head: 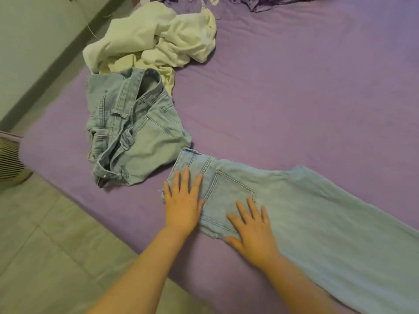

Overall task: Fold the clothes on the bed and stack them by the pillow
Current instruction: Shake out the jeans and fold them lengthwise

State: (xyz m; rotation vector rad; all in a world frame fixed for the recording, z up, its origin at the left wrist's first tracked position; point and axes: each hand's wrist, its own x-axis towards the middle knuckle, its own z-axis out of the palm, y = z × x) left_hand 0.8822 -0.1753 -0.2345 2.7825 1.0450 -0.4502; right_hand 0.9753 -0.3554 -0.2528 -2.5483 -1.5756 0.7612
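Bed [294, 87] with purple sheet carries all clothes in view. Jeans [306, 211] lie flat near the bed's front edge, waistband toward the left, back pocket up, leg running off to the lower right. Left hand [182, 205] rests palm-down on the waistband end, fingers straight and spread, partly over the sheet; grip flat open, holding nothing. Right hand [254, 232] lies palm-down just beside it, on the seat below the pocket, fingers straight and slightly spread; also flat open, pressing the denim only. Second denim piece [133, 132], crumpled with waistband gaping, sits just left of and behind the jeans, nearly touching their waistband corner. White heap [156, 37], unfolded, lies behind that, its lower edge touching the denim. Purple bundle [272, 2] at the top edge, well apart; cannot tell what it is. Striped object [9, 155] stands on the tiled floor [45, 245] at far left; contents not visible.
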